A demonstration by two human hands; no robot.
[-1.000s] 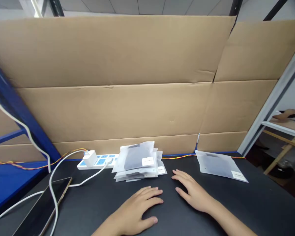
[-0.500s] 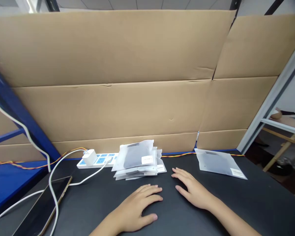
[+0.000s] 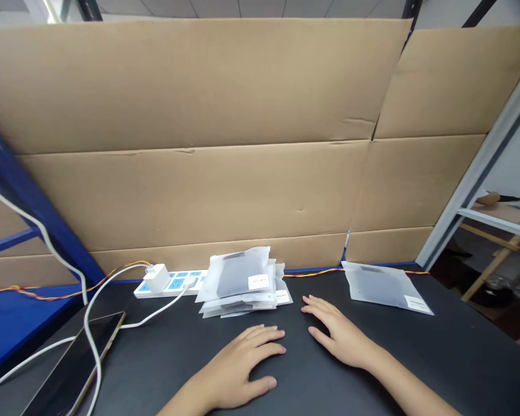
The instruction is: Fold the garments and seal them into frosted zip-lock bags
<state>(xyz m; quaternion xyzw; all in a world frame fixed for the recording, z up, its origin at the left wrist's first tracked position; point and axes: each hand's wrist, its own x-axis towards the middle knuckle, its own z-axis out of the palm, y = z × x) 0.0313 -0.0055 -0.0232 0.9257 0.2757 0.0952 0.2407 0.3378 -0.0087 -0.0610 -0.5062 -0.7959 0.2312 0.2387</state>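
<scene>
Palm down on the black tabletop, my left hand holds nothing, its fingers stretched out and thumb apart. My right hand also rests flat, fingers spread, with nothing in it. Beyond my left hand lies a stack of frosted plastic bags, each seeming to contain something dark and flat; white barcode labels show on two of them. A single frosted bag with a white label lies on the table past my right hand. Neither hand touches a bag.
A white power strip with a plugged-in charger sits at the back left. White cables cross a dark phone or tablet. Cardboard walls off the back; a blue post and a grey post flank the table.
</scene>
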